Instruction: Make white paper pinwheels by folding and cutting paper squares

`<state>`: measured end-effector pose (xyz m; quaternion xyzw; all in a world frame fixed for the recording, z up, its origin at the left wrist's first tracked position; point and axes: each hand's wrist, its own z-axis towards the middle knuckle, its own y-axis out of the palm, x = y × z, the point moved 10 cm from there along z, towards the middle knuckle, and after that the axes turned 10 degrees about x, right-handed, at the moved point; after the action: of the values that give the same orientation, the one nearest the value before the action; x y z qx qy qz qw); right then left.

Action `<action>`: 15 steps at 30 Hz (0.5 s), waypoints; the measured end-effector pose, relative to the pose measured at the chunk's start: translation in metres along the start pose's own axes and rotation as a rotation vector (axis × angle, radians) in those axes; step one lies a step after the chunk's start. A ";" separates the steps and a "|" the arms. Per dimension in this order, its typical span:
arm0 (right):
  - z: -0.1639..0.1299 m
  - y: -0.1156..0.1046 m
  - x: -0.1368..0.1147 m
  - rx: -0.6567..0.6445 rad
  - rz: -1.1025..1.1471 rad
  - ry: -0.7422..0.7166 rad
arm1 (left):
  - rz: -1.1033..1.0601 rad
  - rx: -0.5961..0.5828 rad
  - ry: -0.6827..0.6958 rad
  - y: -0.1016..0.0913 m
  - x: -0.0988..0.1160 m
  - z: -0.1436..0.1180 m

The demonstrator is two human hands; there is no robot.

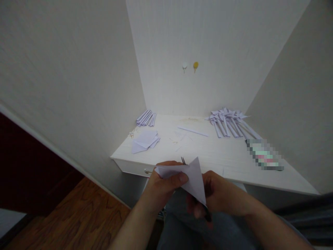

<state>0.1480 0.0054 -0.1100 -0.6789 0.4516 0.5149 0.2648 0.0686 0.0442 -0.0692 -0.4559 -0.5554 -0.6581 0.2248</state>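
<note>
My left hand [162,185] is closed on a folded piece of white paper [194,178], its thumb pressed flat on top. The paper has a pointed corner sticking up and another pointing down to the right. In my right hand [218,192] is a pair of scissors [207,214] with dark handles. Their slim tips show past the paper's upper edge, slightly apart; the rest of the blades is hidden behind the paper. Both hands are just in front of the white desk's edge, above my lap.
On the white desk [200,151] lie a stack of paper squares [145,139], several rolled paper sticks [146,118], one loose stick [193,131] and small scraps. Paper pinwheels on sticks [226,121] are heaped at back right, near a blurred-out phone-like object [264,155]. Walls enclose three sides.
</note>
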 end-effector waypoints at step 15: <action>-0.006 -0.070 -0.031 0.567 -0.140 -0.231 | 0.058 0.479 0.337 -0.045 0.067 0.002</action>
<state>0.2108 0.0424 -0.0863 -0.5445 0.4960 0.4228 0.5279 0.0005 0.0729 -0.0365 -0.2898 -0.6367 -0.5679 0.4337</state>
